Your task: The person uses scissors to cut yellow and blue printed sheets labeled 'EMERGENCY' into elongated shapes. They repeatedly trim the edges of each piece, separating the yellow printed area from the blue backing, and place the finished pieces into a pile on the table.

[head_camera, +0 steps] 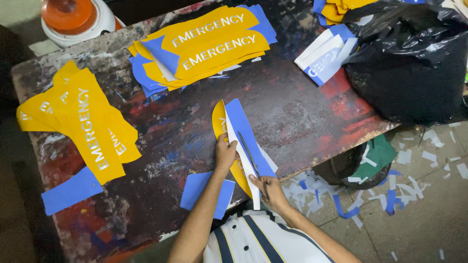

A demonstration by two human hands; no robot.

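Note:
My left hand (pixel 225 152) grips the edge of a curved yellow sticker sheet with blue and white backing (pixel 239 124), held up off the paint-stained table (pixel 292 102). My right hand (pixel 265 187) is closed on the handles of a pair of scissors (pixel 247 151), whose blades run up along the sheet's white edge. A blue offcut (pixel 204 192) lies on the table just left of my left forearm.
A stack of yellow lettered stickers (pixel 209 44) lies at the table's far middle, another pile (pixel 87 126) at the left with a blue strip (pixel 70 191). A black plastic bag (pixel 409 63) fills the right end. Paper scraps (pixel 390 190) litter the floor. An orange-topped white container (pixel 73 17) stands beyond the far left corner.

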